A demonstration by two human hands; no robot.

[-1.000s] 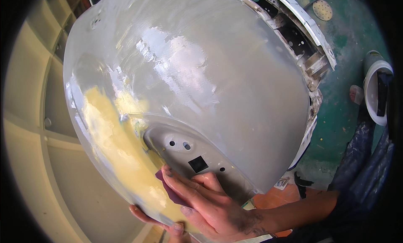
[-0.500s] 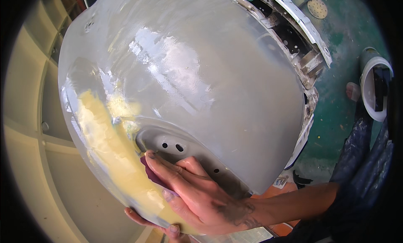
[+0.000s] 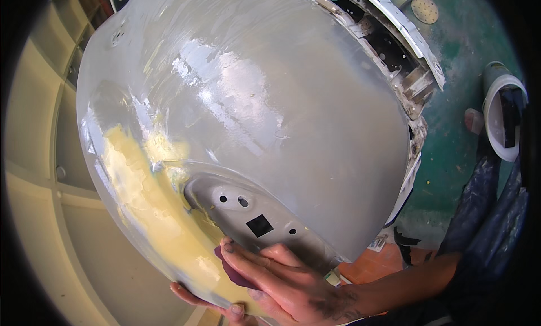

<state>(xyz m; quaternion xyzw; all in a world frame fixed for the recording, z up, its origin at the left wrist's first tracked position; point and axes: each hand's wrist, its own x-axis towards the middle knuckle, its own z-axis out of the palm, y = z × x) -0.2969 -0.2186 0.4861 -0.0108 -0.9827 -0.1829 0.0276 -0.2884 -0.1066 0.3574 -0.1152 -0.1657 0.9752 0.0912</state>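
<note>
A large curved grey car body panel fills the middle of the view, with bare shiny metal in several patches. Pale yellow filler runs in a long band along its lower left edge. My right hand presses a piece of dark maroon sandpaper against the lower part of this band, its fingers stretched and close together. Just above those fingers lies a recess with several round holes and one square hole. At the bottom, my left hand grips the panel's edge, partly hidden below it.
Cream-coloured ribbed panelling curves along the left. To the right, a person's dark trouser legs and a white bucket stand over the green floor. A round perforated disc lies at the upper right.
My right hand has slid down and right along the filler with the sandpaper, uncovering the square hole in the recess. My left hand stays at the panel's edge.
</note>
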